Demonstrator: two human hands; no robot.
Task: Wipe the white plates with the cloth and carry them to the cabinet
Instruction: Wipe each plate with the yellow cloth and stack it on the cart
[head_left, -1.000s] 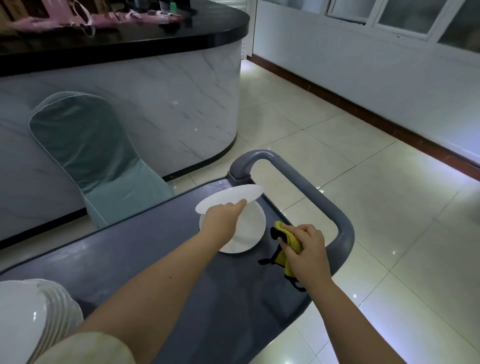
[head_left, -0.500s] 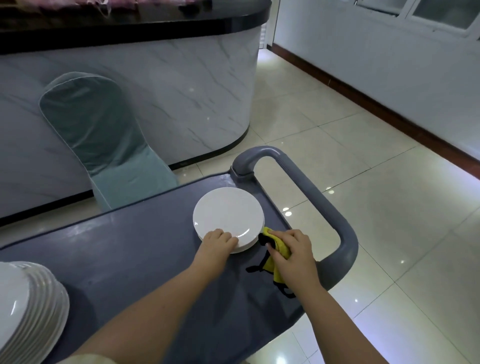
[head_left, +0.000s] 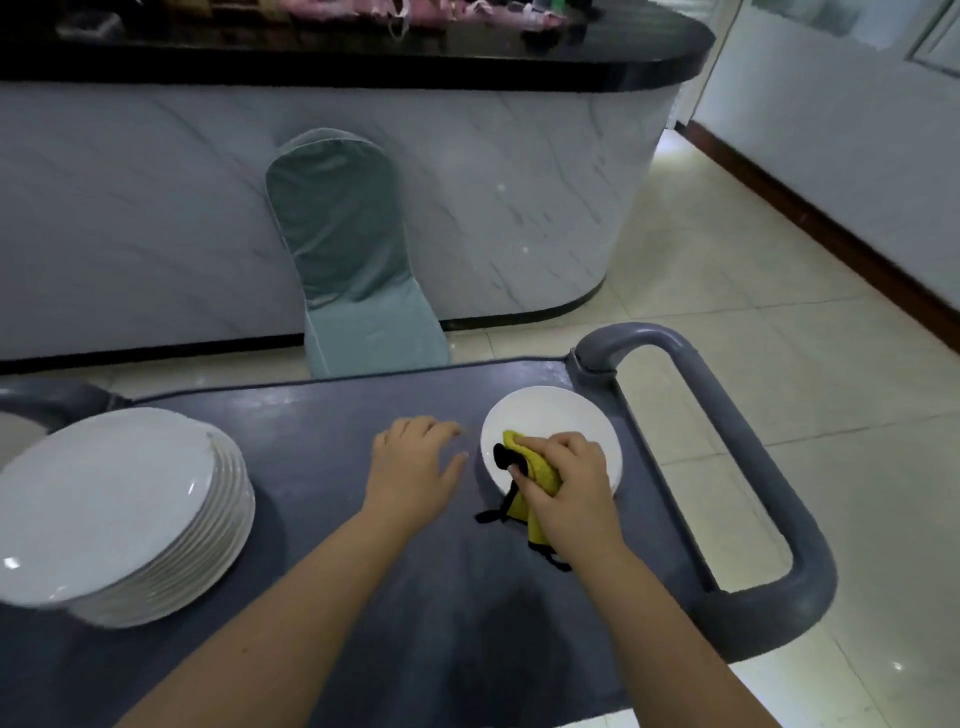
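A small stack of white plates (head_left: 556, 415) lies on the right end of the grey cart top (head_left: 337, 519). My right hand (head_left: 569, 480) grips a yellow cloth with black trim (head_left: 540, 475) and presses it onto the top plate. My left hand (head_left: 415, 465) hovers just left of that plate with its fingers spread and relaxed, holding nothing. A tall stack of larger white plates (head_left: 119, 509) stands at the cart's left end.
The cart's grey loop handle (head_left: 748, 467) juts out on the right over the tiled floor. A chair in a teal cover (head_left: 353, 260) stands behind the cart against a marble-fronted counter (head_left: 519, 197) with a black top.
My left hand set the lifted plate down onto the stack and let go, moving left. My right hand brought the cloth from beside the plate onto its top. The view swung left.
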